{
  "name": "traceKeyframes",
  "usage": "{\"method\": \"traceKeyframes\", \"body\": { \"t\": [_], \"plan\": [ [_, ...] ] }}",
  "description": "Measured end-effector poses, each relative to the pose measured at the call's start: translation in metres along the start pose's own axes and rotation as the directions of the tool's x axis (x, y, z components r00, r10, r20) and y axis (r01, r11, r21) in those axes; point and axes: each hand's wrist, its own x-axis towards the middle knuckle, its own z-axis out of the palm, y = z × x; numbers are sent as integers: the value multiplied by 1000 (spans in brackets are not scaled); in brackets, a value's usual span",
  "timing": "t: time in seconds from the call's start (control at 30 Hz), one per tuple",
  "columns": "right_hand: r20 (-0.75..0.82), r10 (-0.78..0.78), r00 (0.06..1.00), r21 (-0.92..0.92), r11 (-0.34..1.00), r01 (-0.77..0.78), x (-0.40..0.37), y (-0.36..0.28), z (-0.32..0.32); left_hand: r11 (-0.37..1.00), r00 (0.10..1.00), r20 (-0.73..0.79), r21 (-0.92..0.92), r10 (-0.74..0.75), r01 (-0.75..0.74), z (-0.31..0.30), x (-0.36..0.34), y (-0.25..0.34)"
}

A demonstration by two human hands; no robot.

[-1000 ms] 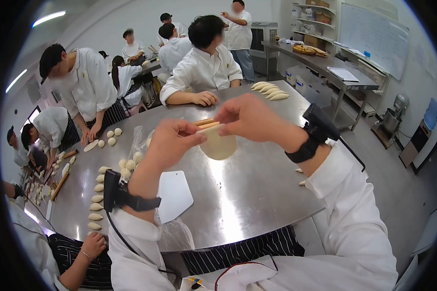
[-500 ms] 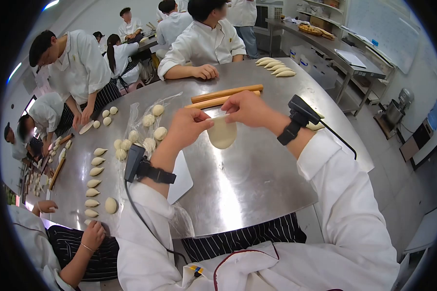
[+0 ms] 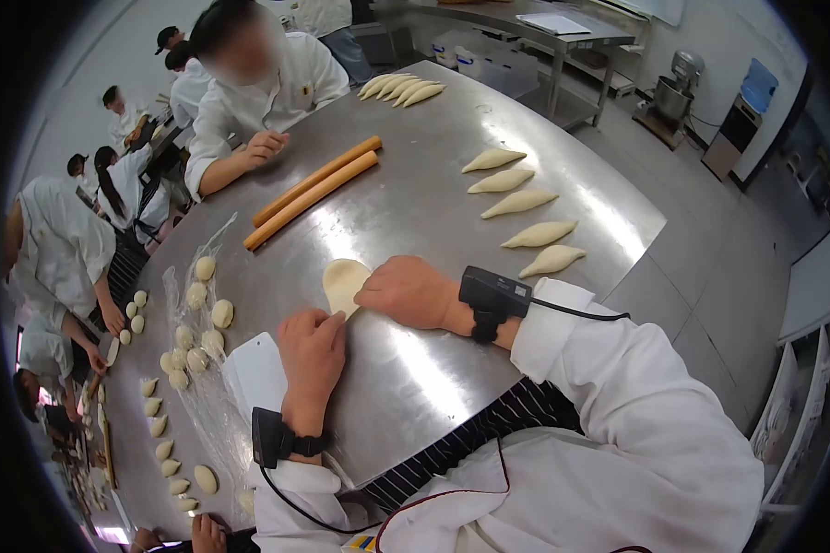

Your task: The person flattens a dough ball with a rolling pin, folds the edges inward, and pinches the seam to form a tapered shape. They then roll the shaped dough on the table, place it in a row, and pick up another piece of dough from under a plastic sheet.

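A flat oval piece of dough (image 3: 341, 280) lies on the steel table (image 3: 433, 369) in front of me. My left hand (image 3: 312, 348) rests on the table with its fingertips at the dough's near edge. My right hand (image 3: 408, 292) presses on the dough's right edge, fingers curled down on it. Both wrists wear black strap-on devices with cables.
Two wooden rolling pins (image 3: 312, 193) lie beyond the dough. A white plastic scraper (image 3: 254, 378) sits left of my left hand, beside dough balls (image 3: 198, 318) on plastic film. Shaped pointed dough pieces (image 3: 526, 203) line the right side. A person in white (image 3: 249, 83) leans on the far edge.
The dough was held up in the air between both hands; now it lies flat on the table with both hands lowered onto its edge. My view has tilted down.
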Motion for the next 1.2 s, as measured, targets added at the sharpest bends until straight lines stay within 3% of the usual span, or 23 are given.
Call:
{"method": "traceKeyframes", "body": {
  "t": [0.27, 0.5, 0.6, 0.67, 0.73, 0.8, 1.13, 1.2],
  "plan": [
    [74, -53, 996, -131, 989, 62, -13, -9, 5, 997, 1000, -2, 77, 17, -17, -5, -7, 11],
    [67, -111, 992, -83, 990, 116, -27, -13, -1, 999, 999, -28, 47, 28, -27, -12, -16, 26],
    [84, -116, 990, -28, 993, 118, -30, -15, -5, 998, 999, 43, 60, 20, -23, -15, -18, 30],
    [28, -159, 987, -41, 986, 160, -32, -13, 0, 993, 999, 6, 110, 51, -51, -13, -20, 33],
    [95, -150, 984, -33, 988, 154, -32, -15, -4, 992, 999, -5, 119, 39, -39, -13, -22, 36],
    [12, -167, 986, -39, 985, 167, -30, -16, -3, 992, 1000, 0, 122, 29, -29, -15, -22, 35],
    [57, -162, 985, -49, 985, 165, -35, -18, -10, 994, 999, 54, 106, 5, -11, -16, -24, 40],
    [-16, -192, 981, -36, 981, 191, -35, -19, -12, 995, 999, 11, 95, 40, -40, -16, -25, 40]
  ]
}}
